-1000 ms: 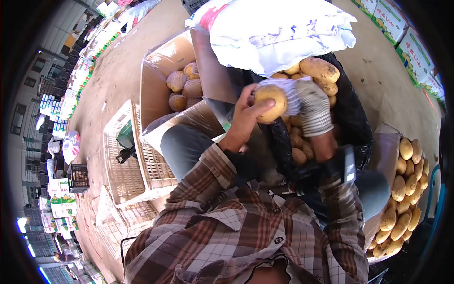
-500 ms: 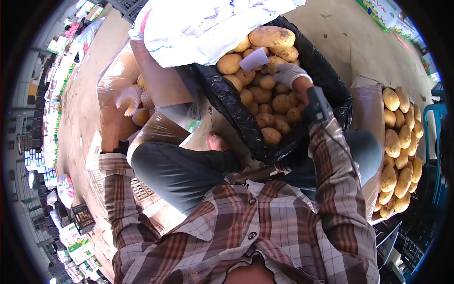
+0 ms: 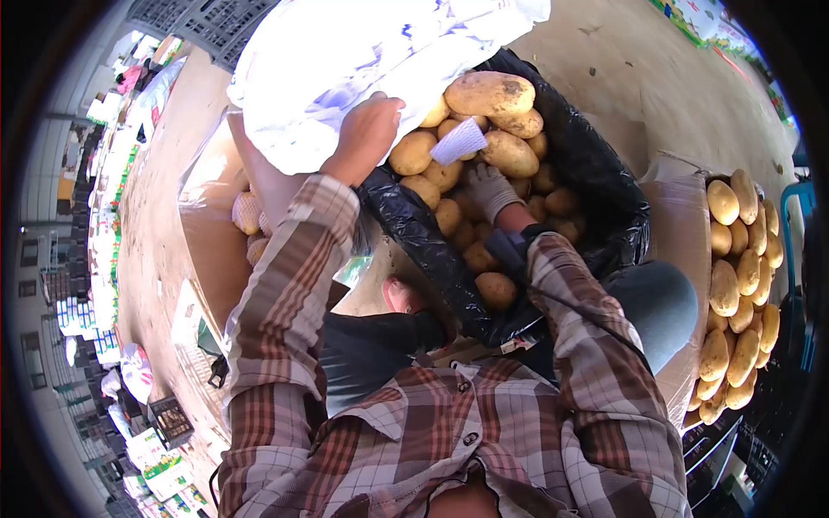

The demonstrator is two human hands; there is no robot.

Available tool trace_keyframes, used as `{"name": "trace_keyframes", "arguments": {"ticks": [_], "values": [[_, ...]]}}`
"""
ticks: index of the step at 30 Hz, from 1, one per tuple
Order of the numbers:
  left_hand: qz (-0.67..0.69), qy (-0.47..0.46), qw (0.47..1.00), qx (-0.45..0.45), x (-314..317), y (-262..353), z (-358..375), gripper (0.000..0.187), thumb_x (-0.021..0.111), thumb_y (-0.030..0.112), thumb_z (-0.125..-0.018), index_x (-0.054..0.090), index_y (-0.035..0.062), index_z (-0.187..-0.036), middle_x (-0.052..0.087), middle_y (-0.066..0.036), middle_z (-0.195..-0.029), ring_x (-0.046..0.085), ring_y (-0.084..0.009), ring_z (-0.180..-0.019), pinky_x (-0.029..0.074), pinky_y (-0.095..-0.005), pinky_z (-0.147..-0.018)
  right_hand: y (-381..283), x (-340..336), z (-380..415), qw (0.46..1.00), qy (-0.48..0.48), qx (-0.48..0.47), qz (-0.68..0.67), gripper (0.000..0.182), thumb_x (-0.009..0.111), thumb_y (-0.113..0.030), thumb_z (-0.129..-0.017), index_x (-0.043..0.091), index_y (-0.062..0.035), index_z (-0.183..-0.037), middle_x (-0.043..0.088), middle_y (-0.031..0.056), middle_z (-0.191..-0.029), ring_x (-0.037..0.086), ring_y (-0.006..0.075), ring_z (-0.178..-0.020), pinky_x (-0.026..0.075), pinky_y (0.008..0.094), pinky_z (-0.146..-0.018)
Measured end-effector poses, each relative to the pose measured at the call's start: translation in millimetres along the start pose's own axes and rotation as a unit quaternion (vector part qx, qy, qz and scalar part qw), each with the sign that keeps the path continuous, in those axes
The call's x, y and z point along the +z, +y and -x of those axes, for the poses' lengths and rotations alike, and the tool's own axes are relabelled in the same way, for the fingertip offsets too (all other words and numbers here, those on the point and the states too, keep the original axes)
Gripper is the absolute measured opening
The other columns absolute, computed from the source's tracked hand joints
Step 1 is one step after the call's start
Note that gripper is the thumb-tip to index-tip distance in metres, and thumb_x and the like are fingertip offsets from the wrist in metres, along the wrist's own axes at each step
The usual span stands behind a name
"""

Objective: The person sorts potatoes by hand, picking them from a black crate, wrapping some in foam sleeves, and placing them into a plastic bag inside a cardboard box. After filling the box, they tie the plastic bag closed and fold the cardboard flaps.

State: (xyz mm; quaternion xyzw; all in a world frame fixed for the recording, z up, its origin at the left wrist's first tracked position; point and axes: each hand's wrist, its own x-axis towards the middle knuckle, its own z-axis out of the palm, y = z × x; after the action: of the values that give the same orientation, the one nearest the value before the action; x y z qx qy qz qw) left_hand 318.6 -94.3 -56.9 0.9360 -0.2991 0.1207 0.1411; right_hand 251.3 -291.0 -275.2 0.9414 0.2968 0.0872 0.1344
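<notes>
In the head view my left hand [image 3: 367, 134] is bare, with its fingers curled closed at the edge of a white plastic bag [image 3: 298, 73]. My right hand [image 3: 492, 192], in a light grey glove, reaches down among the potatoes [image 3: 509, 154] in a box lined with black plastic [image 3: 596, 160]. Its fingers bend round a potato there, mostly hidden under the palm. A pale foam net sleeve [image 3: 458, 142] lies on top of the heap, just above this hand. The largest potato [image 3: 490, 93] rests at the far end.
At the left, a cardboard box [image 3: 211, 229] holds several net-wrapped items [image 3: 246, 213]. A second box of potatoes [image 3: 740, 298] stands at the right, beside my knee [image 3: 661, 298]. Black crates [image 3: 207, 26] are at the top left. Stacked printed cartons [image 3: 160, 457] line the far left.
My left hand has left the box at the left, where it had a foam net sleeve, and moved right to the white bag. My right hand has shifted left and down among the potatoes.
</notes>
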Motion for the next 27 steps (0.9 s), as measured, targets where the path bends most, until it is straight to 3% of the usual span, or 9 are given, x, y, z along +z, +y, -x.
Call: {"name": "trace_keyframes", "arguments": {"ticks": [6, 15, 21, 22, 23, 24, 25, 26, 27], "values": [[-0.151, -0.109, 0.982, -0.042, 69, -36, -21, 0.047, 0.046, 0.010, -0.081, 0.041, 0.0173, -0.128, 0.054, -0.021, -0.098, 0.060, -0.0381, -0.079, 0.048, -0.0453, -0.068, 8, -50, -21, 0.975, -0.181, -0.001, -0.131, 0.032, 0.050, -0.026, -0.078, 0.068, -0.0042, -0.092, 0.064, 0.0110, -0.096, 0.058, 0.0265, -0.093, 0.043, 0.0406, -0.077], [-0.260, -0.072, 0.953, -0.141, 59, -49, -41, 0.030, 0.042, 0.010, -0.085, 0.047, 0.0065, -0.114, 0.057, -0.020, -0.096, 0.063, -0.0349, -0.074, 0.052, -0.0409, -0.061, 55, -90, 6, 0.908, -0.212, 0.115, -0.342, 0.029, 0.061, -0.026, -0.072, 0.069, -0.0115, -0.096, 0.066, 0.0115, -0.097, 0.062, 0.0273, -0.092, 0.049, 0.0401, -0.077], [-0.318, 0.010, 0.947, 0.039, 72, -106, -52, 0.014, 0.048, 0.008, -0.079, 0.062, 0.0084, -0.079, 0.064, -0.011, -0.073, 0.064, -0.0296, -0.064, 0.050, -0.0405, -0.053, 148, -126, 41, 0.881, -0.199, 0.256, -0.345, 0.026, 0.061, -0.024, -0.075, 0.069, -0.0117, -0.097, 0.066, 0.0117, -0.095, 0.064, 0.0271, -0.088, 0.051, 0.0373, -0.074], [-0.334, -0.107, 0.935, -0.057, 61, -83, -55, 0.022, 0.044, 0.005, -0.082, 0.057, 0.0090, -0.099, 0.061, -0.017, -0.098, 0.061, -0.0319, -0.076, 0.050, -0.0426, -0.065, 148, -130, 44, 0.893, -0.211, 0.251, -0.310, 0.025, 0.061, -0.024, -0.076, 0.068, -0.0118, -0.097, 0.066, 0.0118, -0.095, 0.064, 0.0271, -0.087, 0.051, 0.0368, -0.074], [-0.289, -0.035, 0.957, 0.013, 64, -90, -49, 0.037, 0.044, 0.002, -0.082, 0.054, 0.0105, -0.116, 0.053, -0.017, -0.116, 0.057, -0.0315, -0.096, 0.048, -0.0394, -0.078, 130, -159, 39, 0.901, -0.280, 0.268, -0.194, 0.022, 0.060, -0.024, -0.076, 0.070, -0.0122, -0.092, 0.068, 0.0101, -0.090, 0.065, 0.0279, -0.084, 0.052, 0.0376, -0.069], [-0.282, 0.077, 0.951, 0.103, 76, -114, -51, 0.048, 0.044, 0.001, -0.082, 0.045, 0.0139, -0.129, 0.046, -0.017, -0.127, 0.049, -0.0309, -0.112, 0.044, -0.0369, -0.089, 126, -143, 37, 0.908, -0.326, 0.121, -0.233, 0.023, 0.058, -0.023, -0.076, 0.070, -0.0118, -0.092, 0.068, 0.0093, -0.092, 0.064, 0.0272, -0.089, 0.052, 0.0384, -0.072], [-0.308, 0.094, 0.942, 0.099, 87, -142, -55, 0.051, 0.044, 0.002, -0.083, 0.041, 0.0153, -0.133, 0.044, -0.017, -0.129, 0.044, -0.0302, -0.119, 0.041, -0.0361, -0.095, 110, -166, 44, 0.927, -0.218, 0.115, -0.281, 0.022, 0.056, -0.021, -0.076, 0.070, -0.0121, -0.091, 0.068, 0.0084, -0.093, 0.064, 0.0281, -0.091, 0.052, 0.0392, -0.074], [-0.385, 0.066, 0.917, 0.078, 98, -177, -55, 0.052, 0.043, 0.003, -0.084, 0.038, 0.0151, -0.135, 0.047, -0.018, -0.124, 0.054, -0.0298, -0.106, 0.047, -0.0365, -0.085, 74, -102, 37, 0.930, -0.064, 0.174, -0.317, 0.023, 0.055, -0.020, -0.076, 0.071, -0.0127, -0.091, 0.068, 0.0074, -0.094, 0.063, 0.0285, -0.093, 0.052, 0.0396, -0.075], [-0.345, -0.036, 0.938, -0.025, 72, -134, -57, 0.051, 0.043, 0.003, -0.084, 0.038, 0.0136, -0.134, 0.052, -0.017, -0.113, 0.060, -0.0288, -0.086, 0.050, -0.0369, -0.071, 62, -93, 33, 0.925, -0.221, 0.056, -0.303, 0.023, 0.056, -0.021, -0.075, 0.071, -0.0135, -0.091, 0.068, 0.0054, -0.093, 0.063, 0.0287, -0.092, 0.052, 0.0398, -0.077]]}}
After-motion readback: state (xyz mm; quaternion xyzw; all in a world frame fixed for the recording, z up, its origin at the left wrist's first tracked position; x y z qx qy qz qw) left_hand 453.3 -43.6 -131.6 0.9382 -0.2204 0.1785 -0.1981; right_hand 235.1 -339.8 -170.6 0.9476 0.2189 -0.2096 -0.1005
